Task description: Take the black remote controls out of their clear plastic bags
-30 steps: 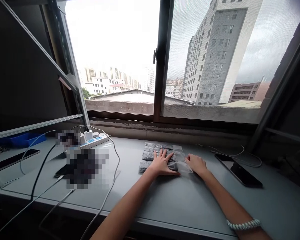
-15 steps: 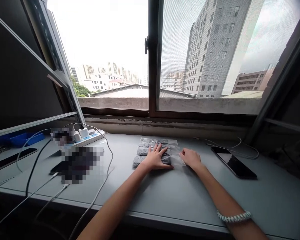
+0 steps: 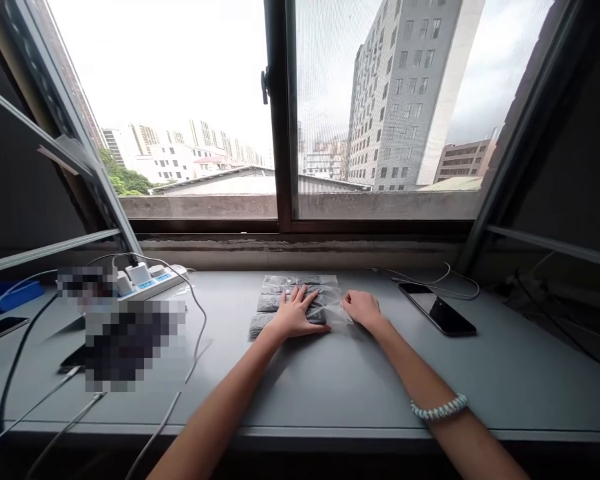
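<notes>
- Head view has swung sideways; your left hand stays spread flat on the clear bag.
- Your right hand stays at its edge; you cannot tell whether it pinches.

Your left grip and right grip are bare, as are both forearms. A pale, whitish-green beaded bracelet circles your right wrist.

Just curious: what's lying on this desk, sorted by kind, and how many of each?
Black phones: 2, one at right, one at far left
White power strip: 1
Blue tray: 1
Clear plastic bag of grey pieces, under the left hand, right hand at its edge: 1
Total: 5, cables and the blurred patch left out
</notes>
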